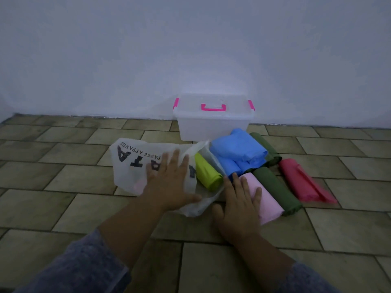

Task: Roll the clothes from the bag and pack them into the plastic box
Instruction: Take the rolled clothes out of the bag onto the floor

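A clear plastic box (213, 127) with pink latches and its lid on stands against the wall. In front of it lie several rolled clothes: a lime roll (207, 174), blue rolls (238, 152), two dark green rolls (275, 187), a red roll (302, 181) and a pink roll (263, 198). A white plastic bag (131, 163) with black lettering lies flattened to the left. My left hand (171, 180) presses flat on the bag with straight fingers. My right hand (238, 205) rests flat on the near end of the pink roll.
The floor is brown rectangular tile (63, 208). A plain pale wall (190, 49) rises right behind the box. My grey sleeves show at the bottom of the view.
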